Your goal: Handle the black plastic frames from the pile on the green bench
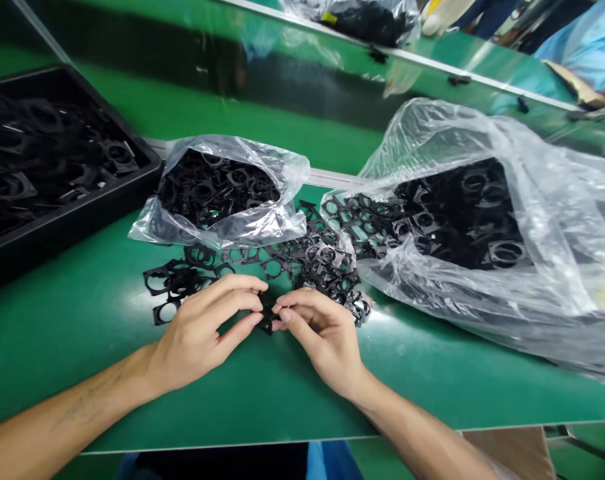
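Note:
Between my two hands is a small black plastic frame, mostly hidden by the fingers. My left hand has its thumb and fingertips curled at the frame's left side. From the other side, my right hand pinches it between thumb and fingers. Just beyond the hands, loose black plastic frames with round holes lie in a heap on the green table. A smaller spread of the same frames lies beyond my left hand.
An open clear plastic bag of black frames stands behind the heap. To the right, a larger clear bag spills similar frames. A black bin full of parts is at left. Across the divider, a person's blue sleeve shows.

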`<state>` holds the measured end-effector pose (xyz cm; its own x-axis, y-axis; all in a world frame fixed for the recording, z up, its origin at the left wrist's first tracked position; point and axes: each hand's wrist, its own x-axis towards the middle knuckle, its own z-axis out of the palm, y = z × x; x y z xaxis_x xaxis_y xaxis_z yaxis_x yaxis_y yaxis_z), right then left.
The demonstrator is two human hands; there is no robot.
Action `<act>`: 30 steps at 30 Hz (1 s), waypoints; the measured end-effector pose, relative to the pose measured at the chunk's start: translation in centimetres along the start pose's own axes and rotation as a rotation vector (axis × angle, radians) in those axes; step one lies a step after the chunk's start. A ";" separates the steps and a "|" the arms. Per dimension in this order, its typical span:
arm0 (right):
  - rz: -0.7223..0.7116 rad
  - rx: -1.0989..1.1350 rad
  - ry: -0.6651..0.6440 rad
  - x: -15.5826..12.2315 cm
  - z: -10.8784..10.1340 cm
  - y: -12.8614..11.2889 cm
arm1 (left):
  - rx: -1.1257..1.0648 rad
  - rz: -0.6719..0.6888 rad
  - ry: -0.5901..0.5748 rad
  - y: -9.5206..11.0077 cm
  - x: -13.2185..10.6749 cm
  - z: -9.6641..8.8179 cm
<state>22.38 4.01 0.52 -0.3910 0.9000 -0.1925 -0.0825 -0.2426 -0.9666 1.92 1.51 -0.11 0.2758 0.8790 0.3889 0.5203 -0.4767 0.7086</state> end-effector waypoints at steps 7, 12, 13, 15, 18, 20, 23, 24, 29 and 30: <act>-0.025 -0.117 -0.073 -0.1 -0.2 -0.1 | -0.034 -0.070 -0.007 0.0 -0.1 0.2; -0.039 -0.169 -0.058 -0.1 -0.2 -0.2 | -0.170 -0.200 -0.017 0.1 -0.1 0.2; -0.041 -0.165 -0.066 -0.1 -0.2 -0.3 | -0.210 -0.253 -0.008 0.1 -0.1 0.2; -0.044 -0.166 -0.081 -0.2 -0.3 -0.5 | -0.296 -0.363 0.030 0.2 -0.1 0.2; -0.039 -0.164 -0.080 -0.2 -0.4 -0.8 | -0.390 -0.458 0.070 0.4 0.0 0.2; -0.030 -0.158 -0.056 -0.2 -0.5 -0.9 | -0.417 -0.465 0.058 0.6 0.1 0.3; -0.014 -0.143 -0.012 -0.1 -0.5 -0.9 | -0.446 -0.464 0.050 0.7 0.2 0.3; -0.011 -0.134 0.000 0.0 -0.5 -0.8 | -0.453 -0.474 0.053 0.7 0.2 0.3; 0.009 -0.101 0.024 0.1 -0.7 -0.9 | -0.448 -0.534 0.067 0.6 0.3 0.4; 0.019 -0.100 0.021 0.0 -0.7 -0.9 | -0.437 -0.535 0.067 0.7 0.3 0.4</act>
<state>23.05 4.51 1.32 -0.3718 0.9035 -0.2131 0.0168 -0.2229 -0.9747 2.62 1.45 0.26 0.0140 0.9984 -0.0542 0.1941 0.0505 0.9797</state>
